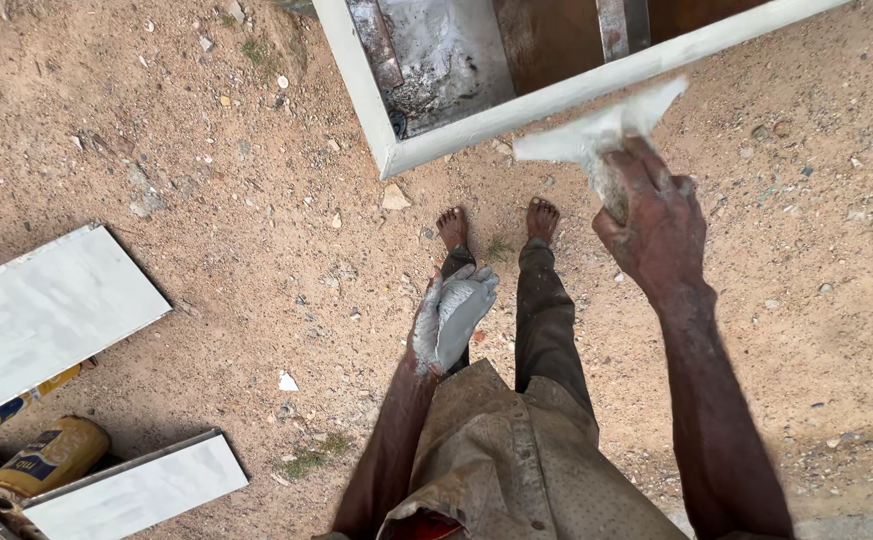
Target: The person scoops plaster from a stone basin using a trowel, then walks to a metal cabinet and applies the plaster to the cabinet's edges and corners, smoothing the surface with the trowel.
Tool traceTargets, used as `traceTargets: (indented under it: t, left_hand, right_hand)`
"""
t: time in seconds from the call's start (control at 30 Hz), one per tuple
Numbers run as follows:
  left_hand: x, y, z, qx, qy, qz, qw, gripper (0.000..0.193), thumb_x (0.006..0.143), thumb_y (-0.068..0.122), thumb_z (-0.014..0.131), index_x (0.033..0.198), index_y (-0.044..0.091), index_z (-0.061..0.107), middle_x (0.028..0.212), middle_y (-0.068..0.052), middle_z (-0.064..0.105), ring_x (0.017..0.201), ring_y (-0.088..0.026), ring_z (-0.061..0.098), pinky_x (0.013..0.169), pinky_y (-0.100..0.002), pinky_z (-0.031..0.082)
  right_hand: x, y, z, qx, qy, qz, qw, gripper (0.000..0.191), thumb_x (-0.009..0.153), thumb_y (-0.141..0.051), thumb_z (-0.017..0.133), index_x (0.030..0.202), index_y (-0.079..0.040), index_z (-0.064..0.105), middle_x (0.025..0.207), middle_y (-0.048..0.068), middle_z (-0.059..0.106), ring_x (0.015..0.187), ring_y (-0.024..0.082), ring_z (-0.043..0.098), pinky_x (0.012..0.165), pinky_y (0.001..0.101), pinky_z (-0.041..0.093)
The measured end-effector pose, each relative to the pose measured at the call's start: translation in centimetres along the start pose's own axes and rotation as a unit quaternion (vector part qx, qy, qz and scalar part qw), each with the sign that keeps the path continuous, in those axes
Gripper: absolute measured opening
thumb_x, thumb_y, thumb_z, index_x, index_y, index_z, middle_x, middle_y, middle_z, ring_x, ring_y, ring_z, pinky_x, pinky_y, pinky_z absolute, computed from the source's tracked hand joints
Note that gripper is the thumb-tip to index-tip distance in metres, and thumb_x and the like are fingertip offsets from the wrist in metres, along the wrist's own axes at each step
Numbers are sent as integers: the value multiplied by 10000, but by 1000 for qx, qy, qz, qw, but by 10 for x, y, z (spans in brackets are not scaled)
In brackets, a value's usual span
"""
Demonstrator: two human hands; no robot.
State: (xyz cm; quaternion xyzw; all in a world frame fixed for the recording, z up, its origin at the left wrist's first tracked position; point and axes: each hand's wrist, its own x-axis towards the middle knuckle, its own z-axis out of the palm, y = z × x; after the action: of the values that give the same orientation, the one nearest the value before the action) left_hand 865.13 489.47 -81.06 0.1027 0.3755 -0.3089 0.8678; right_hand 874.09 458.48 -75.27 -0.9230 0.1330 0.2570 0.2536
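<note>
Far left, two white panels lie on the sandy ground (206,300): the larger panel (46,315) lies tilted, one end propped on something yellow, and the smaller panel (136,490) rests over a dark box edge, both kept off the grit, it seems, so their painted faces stay clean. Between them one yellow tin (41,462) lies on its side, with the end of a second yellow can (11,408) poking out under the larger panel, so two cans by my count. Moving in, the left hand (451,318) hangs by the thigh, fingers flat and spread, palm thick with grey-white paste, holding nothing and likely kept clear of the clothes. Two bare feet stand just short of the white frame (556,95), one frame, its corner pointing at the toes. On the right, the right hand (651,215) is raised and closed around one crumpled white rag (596,140), which it presses up against the frame's lower rail, probably to wipe or smooth the coated edge.
</note>
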Motion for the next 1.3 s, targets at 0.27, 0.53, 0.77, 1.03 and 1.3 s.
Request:
traceTargets:
  t: [0.27, 0.53, 0.77, 1.03, 1.3]
  left_hand:
    - [10, 0, 13, 29, 21, -15, 999, 633, 1045, 443, 516, 1446, -39, 427, 1499, -232, 511, 1404, -361, 507, 1202, -465, 408]
    - [2, 0, 14, 25, 36, -4, 999, 675, 1064, 461, 493, 1478, -63, 399, 1495, -247, 506, 1410, -364, 485, 1217, -476, 391]
    - [5, 4, 7, 37, 69, -15, 997, 691, 1059, 479, 486, 1449, -88, 420, 1500, -266, 511, 1408, -377, 488, 1216, -485, 376]
    - [9, -11, 10, 69, 31, -31, 997, 649, 1061, 466, 506, 1458, -42, 431, 1515, -246, 503, 1417, -358, 489, 1226, -468, 386]
    - [4, -30, -6, 53, 64, -25, 996, 669, 1056, 467, 517, 1461, -55, 411, 1471, -263, 520, 1387, -379, 502, 1208, -489, 398]
  right_hand:
    - [-4, -2, -10, 30, 169, -88, 981, 674, 865, -109, 753, 1507, -100, 548, 1673, 81, 445, 1337, 333, 590, 1078, 453, 551]
    - [14, -20, -21, -24, 121, -72, 990, 751, 798, -160, 813, 1504, -103, 562, 1665, 34, 413, 1181, 376, 554, 907, 474, 571]
    - [-1, -2, 15, 7, 27, -18, 999, 707, 857, -150, 761, 1534, -149, 557, 1649, 27, 456, 1189, 251, 627, 991, 447, 596]
    - [-19, 75, 67, 225, 215, -43, 949, 757, 908, 46, 674, 1599, -38, 377, 1692, 204, 322, 1576, 372, 344, 1312, 526, 417]
    - [84, 133, 125, 98, 396, -132, 903, 808, 921, 119, 672, 1608, -101, 308, 1749, 171, 174, 1594, 304, 225, 1312, 496, 367]
